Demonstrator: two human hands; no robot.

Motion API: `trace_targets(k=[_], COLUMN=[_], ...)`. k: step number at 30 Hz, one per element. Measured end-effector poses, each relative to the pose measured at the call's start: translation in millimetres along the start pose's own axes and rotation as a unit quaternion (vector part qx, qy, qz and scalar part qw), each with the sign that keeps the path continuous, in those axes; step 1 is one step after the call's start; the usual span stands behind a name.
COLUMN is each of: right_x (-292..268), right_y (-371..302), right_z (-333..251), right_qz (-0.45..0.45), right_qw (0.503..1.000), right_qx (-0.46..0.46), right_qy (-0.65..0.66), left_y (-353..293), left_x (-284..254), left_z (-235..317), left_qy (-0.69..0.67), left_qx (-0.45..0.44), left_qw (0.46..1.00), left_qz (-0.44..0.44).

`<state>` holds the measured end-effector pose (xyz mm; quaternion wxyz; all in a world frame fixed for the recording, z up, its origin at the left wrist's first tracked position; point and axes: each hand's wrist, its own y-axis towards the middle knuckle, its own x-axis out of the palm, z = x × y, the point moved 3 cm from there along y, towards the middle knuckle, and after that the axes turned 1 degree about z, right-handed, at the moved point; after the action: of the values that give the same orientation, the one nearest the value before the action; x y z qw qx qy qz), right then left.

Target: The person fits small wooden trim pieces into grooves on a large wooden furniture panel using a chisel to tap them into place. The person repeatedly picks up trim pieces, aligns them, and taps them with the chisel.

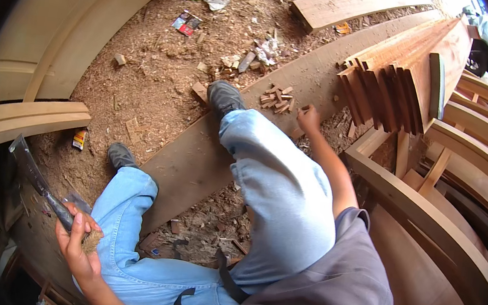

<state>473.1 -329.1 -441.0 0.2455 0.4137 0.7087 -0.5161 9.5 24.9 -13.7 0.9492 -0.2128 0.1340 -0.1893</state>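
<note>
My left hand (78,248) is wrapped around a chisel (36,177), low on the left beside my bent knee. The long dark blade points up and away, widening at its tip, and a frayed brown end shows by my palm. My right hand (309,121) is over the long board (181,172), fingers closed in a pinch; whatever is between them is too small to make out. Just left of it lies a pile of small wooden pegs (277,99) on that board, apart from my fingers. My shoe (226,99) rests on the board close to the pegs.
Stacked reddish planks (397,73) stand beyond my right hand. Curved wooden frames (431,204) crowd the right side. At left are a large panel (61,17) and a curved wood piece (31,119). Shavings (144,75), scraps and wrappers cover the ground.
</note>
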Motion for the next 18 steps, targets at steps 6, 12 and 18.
trace_targets(k=[6,12,18], right_x=[17,14,20], right_y=[-20,-38,-51], right_z=[-1,-37,-47], right_qz=[0.106,0.170,0.120], right_qw=[0.992,0.974,0.971], right_qx=[0.042,-0.107,-0.171], right_qy=[0.055,-0.107,-0.119], left_y=[1,5,2], left_x=[10,12,9], left_z=[2,4,3], left_qy=[0.029,0.026,0.045], left_qx=[0.002,-0.005,0.011], left_qw=[1.000,0.999,0.999], left_qz=[-0.003,0.029,0.017])
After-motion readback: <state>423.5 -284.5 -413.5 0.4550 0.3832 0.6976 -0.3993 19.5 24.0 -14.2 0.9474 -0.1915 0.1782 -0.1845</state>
